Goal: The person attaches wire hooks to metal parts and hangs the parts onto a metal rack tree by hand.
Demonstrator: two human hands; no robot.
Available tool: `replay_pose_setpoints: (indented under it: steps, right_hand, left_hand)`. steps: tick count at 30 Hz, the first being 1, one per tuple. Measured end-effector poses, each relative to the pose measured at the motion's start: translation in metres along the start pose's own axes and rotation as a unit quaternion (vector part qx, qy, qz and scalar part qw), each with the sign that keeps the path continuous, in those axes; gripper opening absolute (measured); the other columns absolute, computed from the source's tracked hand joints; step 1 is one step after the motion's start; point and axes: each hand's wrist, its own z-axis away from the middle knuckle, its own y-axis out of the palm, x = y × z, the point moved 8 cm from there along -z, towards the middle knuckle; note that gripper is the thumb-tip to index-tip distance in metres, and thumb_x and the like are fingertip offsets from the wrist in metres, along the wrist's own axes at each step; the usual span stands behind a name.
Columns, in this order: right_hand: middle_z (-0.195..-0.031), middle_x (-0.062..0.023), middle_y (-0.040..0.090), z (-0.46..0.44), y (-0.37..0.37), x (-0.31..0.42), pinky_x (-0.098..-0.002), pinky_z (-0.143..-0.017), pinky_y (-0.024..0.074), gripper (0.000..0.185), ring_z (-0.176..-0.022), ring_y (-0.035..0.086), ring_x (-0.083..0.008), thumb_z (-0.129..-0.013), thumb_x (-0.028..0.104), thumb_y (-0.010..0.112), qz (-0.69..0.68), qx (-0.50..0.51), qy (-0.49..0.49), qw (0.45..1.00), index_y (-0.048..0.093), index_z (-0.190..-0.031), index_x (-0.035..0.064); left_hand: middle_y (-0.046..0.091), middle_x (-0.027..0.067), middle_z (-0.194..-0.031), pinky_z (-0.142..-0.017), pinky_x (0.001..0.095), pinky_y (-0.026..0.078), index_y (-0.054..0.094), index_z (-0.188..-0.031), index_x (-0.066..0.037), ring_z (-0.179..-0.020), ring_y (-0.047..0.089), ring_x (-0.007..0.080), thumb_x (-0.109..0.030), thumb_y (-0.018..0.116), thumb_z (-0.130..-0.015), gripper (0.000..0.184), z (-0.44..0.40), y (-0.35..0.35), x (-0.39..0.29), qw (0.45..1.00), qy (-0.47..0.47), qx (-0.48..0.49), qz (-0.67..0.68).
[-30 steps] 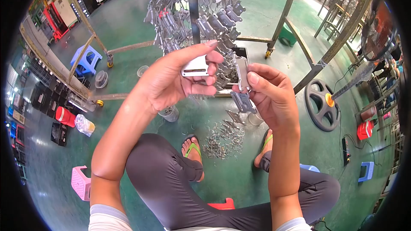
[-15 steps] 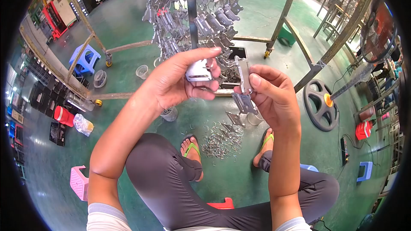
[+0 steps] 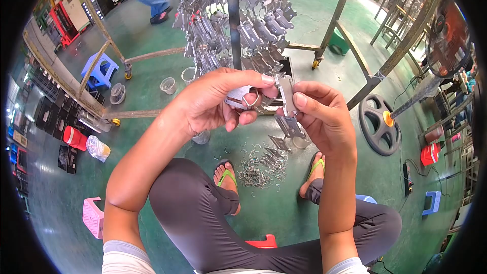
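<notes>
While the right hand (image 3: pixel 324 109) pinches an upright metal bracket (image 3: pixel 288 95) between thumb and forefinger, the left hand (image 3: pixel 210 99) curls its fingers round a pale metal plate (image 3: pixel 235 95). The bracket lies just to the right of the left thumb's tip, its long axis near vertical and slightly tilted; whether that tip touches its upper end cannot be confirmed from this angle. A lower bracket (image 3: pixel 290 127) shows directly beneath, beside the right fingers.

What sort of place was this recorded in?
Most likely a factory or workshop floor: many metal parts hang in tiers, a heap of small curved metal pieces lies on the green floor, and a wheeled frame stands there.
</notes>
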Motion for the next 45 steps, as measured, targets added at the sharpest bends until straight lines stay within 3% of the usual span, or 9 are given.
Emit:
replay_pose_setpoints:
  steps: [5, 10, 15, 21, 25, 33, 36, 45]
  right_hand:
    - [-0.105, -0.0128, 0.076, 0.001, -0.004, -0.003, -0.0365, -0.085, 0.0612, 0.024, -0.093, 0.073, -0.0190, -0.091, 0.004, 0.077, 0.000, -0.006, 0.017, 1.000, 0.073, -0.113, -0.0038]
    - [-0.104, -0.0123, 0.075, 0.003, -0.008, -0.009, -0.0349, -0.082, 0.0629, 0.024, -0.091, 0.073, -0.0187, -0.091, 0.003, 0.077, -0.034, -0.017, 0.063, 0.997, 0.072, -0.113, -0.0042]
    - [-0.103, -0.0116, 0.075, 0.005, -0.008, -0.005, -0.0341, -0.082, 0.0633, 0.025, -0.090, 0.073, -0.0186, -0.090, 0.004, 0.079, -0.025, -0.010, 0.063, 0.998, 0.072, -0.112, -0.0046]
    - [-0.104, -0.0125, 0.075, 0.007, -0.006, 0.000, -0.0348, -0.083, 0.0631, 0.025, -0.091, 0.073, -0.0187, -0.089, 0.005, 0.080, -0.003, -0.008, 0.035, 0.999, 0.073, -0.110, -0.0048]
    - [-0.101, -0.0164, 0.075, 0.008, -0.006, 0.002, -0.0418, -0.081, 0.0645, 0.023, -0.083, 0.075, -0.0230, -0.090, 0.000, 0.075, -0.005, -0.016, 0.021, 1.000, 0.071, -0.112, -0.0065]
    - [-0.101, -0.0171, 0.076, 0.008, -0.015, -0.005, -0.0426, -0.080, 0.0645, 0.023, -0.084, 0.076, -0.0281, -0.091, 0.002, 0.075, -0.026, -0.007, 0.052, 0.998, 0.071, -0.112, -0.0046]
    - [-0.101, -0.0176, 0.076, 0.008, -0.018, -0.005, -0.0430, -0.080, 0.0646, 0.023, -0.083, 0.077, -0.0304, -0.091, 0.002, 0.074, -0.032, -0.005, 0.059, 0.998, 0.071, -0.113, -0.0043]
    - [-0.100, -0.0184, 0.076, 0.007, -0.018, -0.006, -0.0443, -0.080, 0.0647, 0.024, -0.083, 0.077, -0.0324, -0.091, 0.003, 0.074, -0.024, -0.009, 0.060, 0.998, 0.071, -0.114, -0.0039]
  left_hand:
    - [0.057, 0.0008, -0.062, -0.030, 0.0239, 0.041, 0.072, -0.097, 0.004, -0.048, 0.060, 0.0145, -0.025, 0.073, -0.095, 0.029, 0.007, -0.003, -0.020, 0.986, 0.139, -0.054, -0.072]
    - [0.062, 0.0031, -0.063, -0.032, 0.0234, 0.040, 0.078, -0.099, 0.004, -0.049, 0.062, 0.0120, -0.020, 0.075, -0.094, 0.024, 0.035, -0.002, -0.059, 0.899, 0.360, -0.142, -0.205]
    - [0.068, 0.0048, -0.067, -0.036, 0.0219, 0.041, 0.080, -0.098, 0.002, -0.051, 0.062, 0.0081, -0.017, 0.077, -0.094, 0.020, 0.049, 0.007, -0.062, 0.858, 0.394, -0.186, -0.273]
    - [0.069, 0.0022, -0.066, -0.039, 0.0202, 0.039, 0.081, -0.096, 0.000, -0.053, 0.058, 0.0027, -0.010, 0.078, -0.092, 0.011, 0.050, 0.021, -0.059, 0.788, 0.469, -0.158, -0.366]
    - [0.070, 0.0013, -0.067, -0.041, 0.0197, 0.039, 0.082, -0.095, 0.000, -0.054, 0.058, 0.0020, -0.006, 0.077, -0.092, 0.008, 0.049, 0.021, -0.059, 0.777, 0.480, -0.154, -0.378]
    - [0.072, 0.0032, -0.069, -0.044, 0.0204, 0.040, 0.082, -0.095, 0.001, -0.055, 0.059, 0.0031, -0.001, 0.076, -0.091, 0.007, 0.045, 0.025, -0.057, 0.736, 0.524, -0.125, -0.410]
    - [0.073, 0.0045, -0.070, -0.044, 0.0204, 0.040, 0.081, -0.095, 0.001, -0.055, 0.060, 0.0035, -0.002, 0.076, -0.091, 0.008, 0.044, 0.022, -0.057, 0.792, 0.462, -0.135, -0.376]
    - [0.069, 0.0027, -0.065, -0.042, 0.0204, 0.038, 0.081, -0.095, 0.001, -0.051, 0.056, 0.0030, -0.005, 0.076, -0.092, 0.008, 0.041, 0.023, -0.054, 0.780, 0.485, -0.110, -0.380]
